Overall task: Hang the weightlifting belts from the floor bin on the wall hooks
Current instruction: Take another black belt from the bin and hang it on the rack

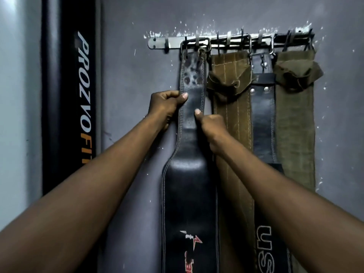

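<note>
A black leather weightlifting belt (189, 186) with white stitching hangs by its buckle from the metal hook rail (161, 44) on the grey wall. My left hand (167, 106) grips the belt's narrow strap on its left edge, thumb on the front. My right hand (210, 125) grips the same strap on its right edge, slightly lower. To the right hang a brown suede belt (232, 119), a second black leather belt (263, 119) and an olive canvas belt (295, 125). The floor bin is out of view.
A tall black padded post (69, 95) printed PROZVOFIT stands against the wall at the left. One bare hook (167, 43) shows at the rail's left end. White paint chips fleck the wall around the rail.
</note>
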